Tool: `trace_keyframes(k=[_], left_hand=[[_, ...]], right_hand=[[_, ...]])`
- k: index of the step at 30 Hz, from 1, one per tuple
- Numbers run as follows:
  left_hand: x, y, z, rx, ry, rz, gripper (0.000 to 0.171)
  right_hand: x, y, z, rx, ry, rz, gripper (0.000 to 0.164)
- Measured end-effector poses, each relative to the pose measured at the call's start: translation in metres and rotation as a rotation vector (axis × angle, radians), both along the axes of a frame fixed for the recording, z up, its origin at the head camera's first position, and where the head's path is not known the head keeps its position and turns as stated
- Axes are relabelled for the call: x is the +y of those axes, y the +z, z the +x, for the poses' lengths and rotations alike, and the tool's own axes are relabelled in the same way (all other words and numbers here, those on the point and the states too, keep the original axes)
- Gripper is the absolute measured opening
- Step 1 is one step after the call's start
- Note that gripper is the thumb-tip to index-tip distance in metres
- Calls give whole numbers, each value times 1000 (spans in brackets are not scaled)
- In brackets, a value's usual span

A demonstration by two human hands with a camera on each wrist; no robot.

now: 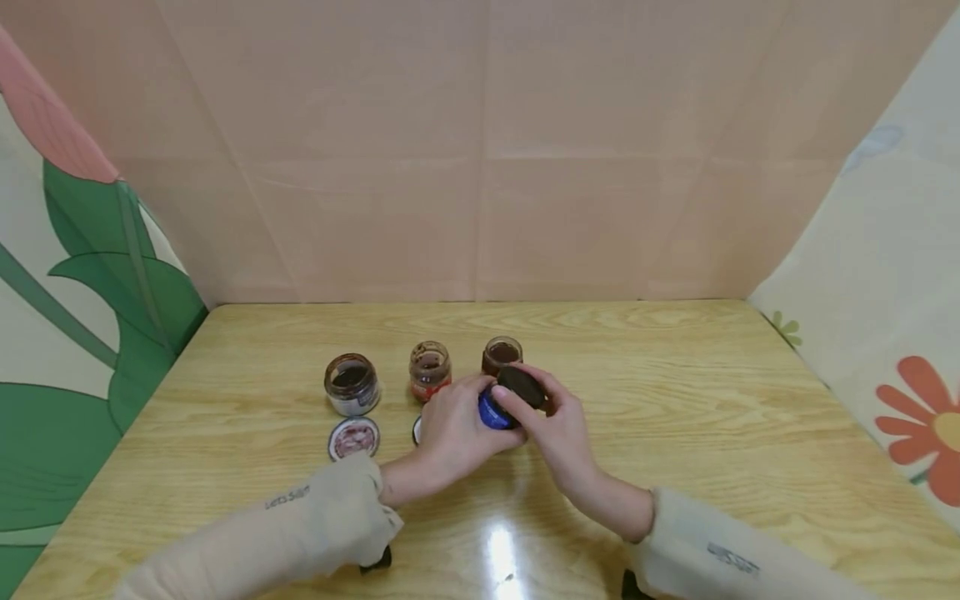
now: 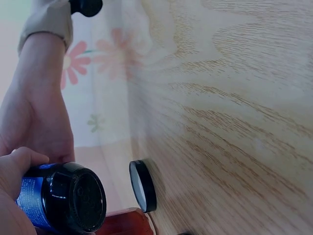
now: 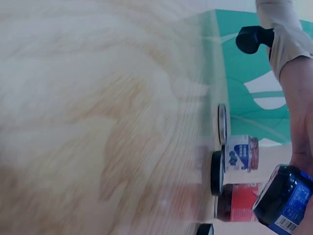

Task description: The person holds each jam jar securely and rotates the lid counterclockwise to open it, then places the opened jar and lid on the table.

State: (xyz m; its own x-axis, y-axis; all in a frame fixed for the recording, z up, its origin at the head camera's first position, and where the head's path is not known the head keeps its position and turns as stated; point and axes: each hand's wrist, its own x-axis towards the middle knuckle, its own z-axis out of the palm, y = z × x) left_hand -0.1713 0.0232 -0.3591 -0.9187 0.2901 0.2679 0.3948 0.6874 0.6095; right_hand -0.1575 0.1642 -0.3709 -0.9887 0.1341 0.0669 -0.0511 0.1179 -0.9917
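Note:
A dark jar with a blue label (image 1: 495, 412) is tilted between both hands above the table. My left hand (image 1: 459, 423) grips its body, and in the left wrist view the jar's black glass base (image 2: 89, 199) faces the camera. My right hand (image 1: 564, 423) pinches the jar's black lid (image 1: 522, 386), thumb on the near side and fingers round the far side. In the right wrist view the blue-labelled jar (image 3: 288, 200) shows its barcode. Just behind the hands stands an open jar of dark brown contents (image 1: 502, 354), partly hidden by them.
To the left stand an open red-labelled jar (image 1: 430, 371) and a wider open jar (image 1: 352, 383) with smeared glass. A smeared lid (image 1: 354, 438) lies before the wide jar; another lid (image 1: 416, 429) is partly behind my left hand. A black-rimmed lid (image 2: 143, 186) lies near the held jar.

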Motion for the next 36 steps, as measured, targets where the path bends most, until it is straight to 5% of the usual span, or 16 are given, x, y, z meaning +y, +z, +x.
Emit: trace_keyframes(k=[6,16,23,36], left_hand=[[-1,1,0,24,7,5,49],[-2,-1,0,51,-3,37,48],[-3,-3,-3,44,-32,112,50],[-8,-5,-8,-48,-149,312,47]], right_hand=[[-7,0,-3,-28,-8,-96,45],[-7,4,-7,-44,-14,-113,42],[-1,6,-12,-50,95,-228,44],[5,10,-14,-8,270,-282,44]])
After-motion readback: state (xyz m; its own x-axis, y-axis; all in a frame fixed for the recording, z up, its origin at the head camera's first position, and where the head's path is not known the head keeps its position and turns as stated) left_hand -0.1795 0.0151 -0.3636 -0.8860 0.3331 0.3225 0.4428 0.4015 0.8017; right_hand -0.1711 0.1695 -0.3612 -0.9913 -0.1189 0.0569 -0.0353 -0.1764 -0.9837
